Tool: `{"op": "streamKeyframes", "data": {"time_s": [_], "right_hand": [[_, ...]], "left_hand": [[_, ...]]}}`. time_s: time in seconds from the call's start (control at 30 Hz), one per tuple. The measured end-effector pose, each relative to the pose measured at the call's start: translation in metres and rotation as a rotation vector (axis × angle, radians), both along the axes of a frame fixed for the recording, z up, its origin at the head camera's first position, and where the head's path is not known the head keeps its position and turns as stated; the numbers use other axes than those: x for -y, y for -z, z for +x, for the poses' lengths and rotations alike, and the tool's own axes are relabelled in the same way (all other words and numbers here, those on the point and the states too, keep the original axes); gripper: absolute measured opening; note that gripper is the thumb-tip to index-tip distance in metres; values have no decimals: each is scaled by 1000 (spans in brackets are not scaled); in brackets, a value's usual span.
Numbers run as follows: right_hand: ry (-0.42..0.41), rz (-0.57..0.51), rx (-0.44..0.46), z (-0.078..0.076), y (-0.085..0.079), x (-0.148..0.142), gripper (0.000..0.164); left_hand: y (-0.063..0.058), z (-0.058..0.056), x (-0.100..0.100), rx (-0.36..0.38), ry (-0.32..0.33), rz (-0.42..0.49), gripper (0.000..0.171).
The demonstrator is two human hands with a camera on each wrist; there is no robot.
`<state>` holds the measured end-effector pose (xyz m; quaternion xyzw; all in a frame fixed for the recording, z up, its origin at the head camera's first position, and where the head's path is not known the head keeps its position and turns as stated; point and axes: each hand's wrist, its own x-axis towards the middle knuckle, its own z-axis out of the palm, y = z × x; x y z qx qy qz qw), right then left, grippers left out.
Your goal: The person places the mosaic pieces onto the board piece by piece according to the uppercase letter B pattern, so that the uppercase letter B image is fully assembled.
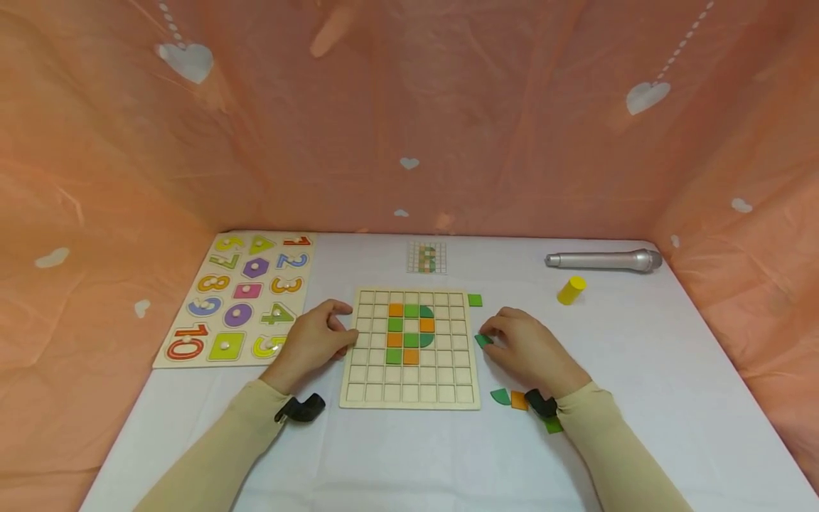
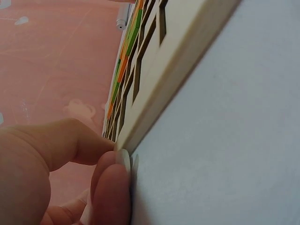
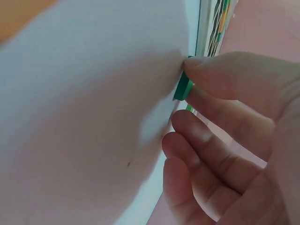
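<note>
My left hand [image 1: 320, 333] rests at the left edge of a wooden grid board [image 1: 374, 391], thumb and fingertips touching its side. Square and rounded tiles in orange, light green and dark green form a P shape in the grid. Just off the board's right edge, my right hand [image 1: 527, 348] pinches a small dark green tile [image 3: 183, 86] between thumb and index finger, close over the table. The other fingers of that hand are loosely bent. Beyond the board lies a small pattern card [image 1: 427, 257] with a gridded picture of coloured tiles.
A light green square [image 1: 475, 300] lies by the board's upper right corner. Near my right wrist are a dark green quarter-circle [image 1: 500, 397], an orange square [image 1: 519, 401] and a green tile [image 1: 553, 425]. A number puzzle [image 1: 224, 299] lies left; a yellow cylinder [image 1: 571, 290] and silver microphone [image 1: 601, 261] stand right.
</note>
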<state>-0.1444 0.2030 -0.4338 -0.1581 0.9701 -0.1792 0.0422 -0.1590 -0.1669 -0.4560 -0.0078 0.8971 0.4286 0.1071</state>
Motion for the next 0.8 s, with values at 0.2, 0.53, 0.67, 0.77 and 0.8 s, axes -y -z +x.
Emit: {"op": "streamKeyframes", "data": {"time_s": [0.2, 0.53, 0.67, 0.77, 0.8], "right_hand": [[35, 1, -3, -2, 1, 3, 17], [52, -31, -45, 0, -9, 14, 19], [20, -53, -50, 1, -12, 38, 20], [-22, -58, -64, 2, -11, 58, 20], [-36, -54, -72, 3, -11, 64, 19]], "left_hand": [[0, 0, -1, 1, -2, -3, 46], [1, 0, 1, 12, -8, -3, 46], [1, 0, 1, 2, -2, -2, 45], [1, 0, 1, -2, -1, -6, 45], [1, 0, 0, -1, -1, -7, 45]]}}
